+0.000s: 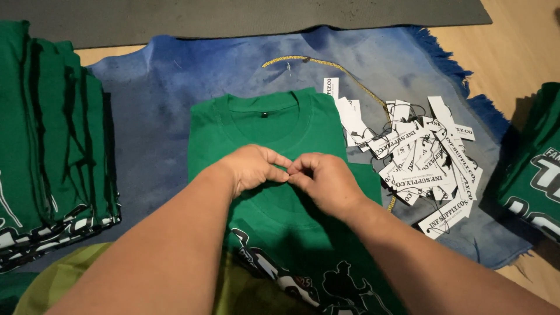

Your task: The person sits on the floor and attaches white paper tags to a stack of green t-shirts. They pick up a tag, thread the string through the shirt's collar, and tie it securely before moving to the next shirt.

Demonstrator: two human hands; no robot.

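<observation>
- Left hand (254, 168) and right hand (326, 182): fingertips meet at mid-chest of the green T-shirt (274, 175). Both grips pinched nearly shut on a small fold of fabric or something tiny there; what exactly sits between the fingers I cannot tell.
- Risk, my read: such a fine pinch could slip, or a pull could pucker or snag the knit, since both hands tug at one spot.
- Risk: forearms lie over the lower print, so they could drag the shirt out of flat.
- Shirt: lies face up, collar away from the person, sleeves folded in, white-and-black print low on the front. It rests on a blue fringed rug (175, 76) on the floor.
- Just right of it: a heap of white paper tags (426, 160) with strings, and a gold cord (326, 63).
- Far left: stack of folded green shirts (52, 134). Far right: another green pile (536, 169).
</observation>
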